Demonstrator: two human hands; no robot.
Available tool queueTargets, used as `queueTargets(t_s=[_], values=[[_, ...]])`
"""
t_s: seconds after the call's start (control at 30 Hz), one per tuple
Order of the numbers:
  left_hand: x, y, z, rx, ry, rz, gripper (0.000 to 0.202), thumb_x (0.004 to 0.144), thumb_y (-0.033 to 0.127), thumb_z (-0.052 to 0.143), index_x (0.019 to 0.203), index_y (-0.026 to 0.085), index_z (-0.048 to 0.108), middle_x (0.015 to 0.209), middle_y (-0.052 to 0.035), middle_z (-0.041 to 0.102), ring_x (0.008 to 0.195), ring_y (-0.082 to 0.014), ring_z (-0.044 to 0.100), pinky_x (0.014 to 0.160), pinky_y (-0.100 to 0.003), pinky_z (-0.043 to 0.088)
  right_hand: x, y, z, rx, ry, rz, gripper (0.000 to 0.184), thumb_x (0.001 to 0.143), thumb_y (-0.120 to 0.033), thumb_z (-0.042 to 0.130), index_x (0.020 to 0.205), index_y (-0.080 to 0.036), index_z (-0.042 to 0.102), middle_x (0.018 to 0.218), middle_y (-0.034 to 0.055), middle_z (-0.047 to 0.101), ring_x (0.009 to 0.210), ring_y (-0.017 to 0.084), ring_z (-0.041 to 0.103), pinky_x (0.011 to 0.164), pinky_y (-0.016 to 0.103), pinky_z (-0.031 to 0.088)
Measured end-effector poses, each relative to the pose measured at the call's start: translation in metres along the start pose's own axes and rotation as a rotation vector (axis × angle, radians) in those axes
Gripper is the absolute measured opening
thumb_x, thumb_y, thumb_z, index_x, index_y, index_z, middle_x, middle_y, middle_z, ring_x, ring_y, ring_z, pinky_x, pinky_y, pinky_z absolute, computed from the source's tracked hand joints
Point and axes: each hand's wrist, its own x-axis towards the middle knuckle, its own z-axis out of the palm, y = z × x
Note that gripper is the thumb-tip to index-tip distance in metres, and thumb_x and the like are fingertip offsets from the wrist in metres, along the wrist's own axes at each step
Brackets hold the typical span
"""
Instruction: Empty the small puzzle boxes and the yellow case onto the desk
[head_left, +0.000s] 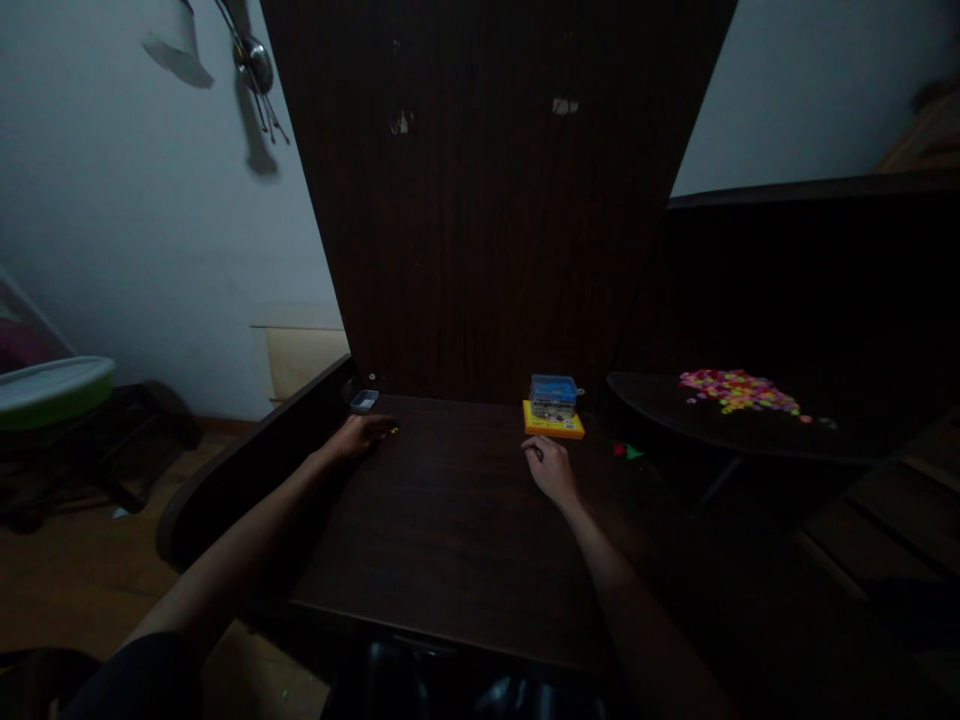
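Observation:
My left hand (358, 437) rests at the left back of the dark wooden desk (450, 540), its fingers drawn together at a small yellow piece (394, 430). Just behind it lies a small clear plastic case (365, 401). My right hand (551, 466) is over the desk with its fingers curled, and whatever they may hold is hidden. Directly beyond it is a flat yellow box (555, 424), with clear plastic cases (553, 392) stacked on top, a blue one uppermost.
A heap of small colourful pieces (739, 390) lies on a dark curved shelf (637, 391) at the right. Near its base are a red and a green item (634, 453). A tall wooden panel (480, 230) rises behind the desk, and a raised side board (247, 455) borders its left.

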Motion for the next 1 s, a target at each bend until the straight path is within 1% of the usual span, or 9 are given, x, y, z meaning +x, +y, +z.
queueTargets(t_s=[0.2,0.27,0.33,0.47,0.57,0.67,0.77,0.87,1.0], values=[[0.007,-0.011,0.01,0.007,0.065,0.036,0.083,0.068,0.072,0.062,0.123,0.009,0.063,0.127,-0.0184,0.063,0.116,-0.0332,0.062,0.102,-0.047,0.048,-0.001,0.001,0.002,-0.044,0.025,-0.035,0.023,0.081,-0.015,0.044,0.076,-0.021,0.066,0.08,0.0053,0.068,0.079,0.02,0.064,0.077,0.031,0.049],[0.009,-0.012,0.011,0.035,0.07,0.053,0.084,0.07,0.073,0.06,0.124,0.009,0.062,0.128,-0.0178,0.063,0.119,-0.0333,0.06,0.104,-0.047,0.046,-0.001,0.001,0.002,-0.054,0.028,-0.046,0.023,0.082,-0.015,0.044,0.076,-0.021,0.066,0.08,0.0052,0.068,0.079,0.02,0.064,0.076,0.031,0.049],[0.011,-0.011,0.011,0.074,0.064,0.069,0.079,0.071,0.071,0.06,0.124,0.012,0.063,0.129,-0.0157,0.063,0.121,-0.0335,0.058,0.107,-0.047,0.044,-0.001,0.002,0.002,-0.064,0.025,-0.05,0.023,0.082,-0.015,0.044,0.076,-0.021,0.066,0.079,0.0053,0.068,0.079,0.02,0.064,0.076,0.031,0.049],[0.012,-0.004,0.012,0.152,0.009,0.099,0.067,0.075,0.063,0.06,0.124,0.017,0.065,0.133,-0.0112,0.06,0.126,-0.0334,0.054,0.109,-0.045,0.041,-0.001,0.003,0.002,-0.062,0.007,-0.049,0.023,0.081,-0.015,0.045,0.077,-0.021,0.067,0.08,0.0054,0.068,0.078,0.02,0.064,0.076,0.031,0.049],[0.012,0.001,0.012,0.2,-0.029,0.115,0.063,0.078,0.058,0.058,0.126,0.019,0.064,0.135,-0.0092,0.058,0.128,-0.0316,0.052,0.109,-0.042,0.041,-0.001,0.003,0.002,-0.063,-0.005,-0.044,0.023,0.081,-0.014,0.046,0.078,-0.021,0.067,0.081,0.0053,0.069,0.078,0.02,0.064,0.076,0.031,0.049],[0.013,0.004,0.01,0.242,-0.045,0.118,0.065,0.078,0.058,0.058,0.129,0.019,0.061,0.134,-0.0096,0.06,0.124,-0.0305,0.057,0.105,-0.04,0.044,-0.001,0.004,0.002,-0.078,-0.012,-0.039,0.023,0.082,-0.014,0.046,0.078,-0.021,0.067,0.082,0.0053,0.069,0.079,0.02,0.064,0.077,0.031,0.049],[0.013,0.007,0.006,0.28,-0.061,0.121,0.07,0.077,0.059,0.06,0.132,0.017,0.058,0.126,-0.0115,0.065,0.116,-0.0309,0.063,0.099,-0.039,0.049,-0.001,0.003,0.003,-0.088,-0.012,-0.038,0.023,0.082,-0.013,0.046,0.077,-0.021,0.067,0.082,0.0049,0.069,0.08,0.02,0.064,0.077,0.03,0.049],[0.017,0.014,0.005,0.312,-0.07,0.138,0.075,0.075,0.06,0.062,0.135,0.016,0.054,0.12,-0.012,0.069,0.113,-0.0314,0.064,0.097,-0.04,0.05,0.0,0.003,0.003,-0.089,-0.012,-0.047,0.023,0.082,-0.013,0.046,0.077,-0.022,0.067,0.082,0.0044,0.069,0.08,0.019,0.065,0.078,0.03,0.049],[0.032,0.033,0.017,0.345,-0.018,0.183,0.077,0.077,0.06,0.062,0.138,0.016,0.05,0.13,-0.014,0.063,0.12,-0.0326,0.059,0.101,-0.044,0.046,0.0,0.003,0.003,-0.095,-0.023,-0.048,0.023,0.082,-0.012,0.048,0.077,-0.022,0.068,0.082,0.0043,0.07,0.08,0.019,0.065,0.078,0.029,0.049]])
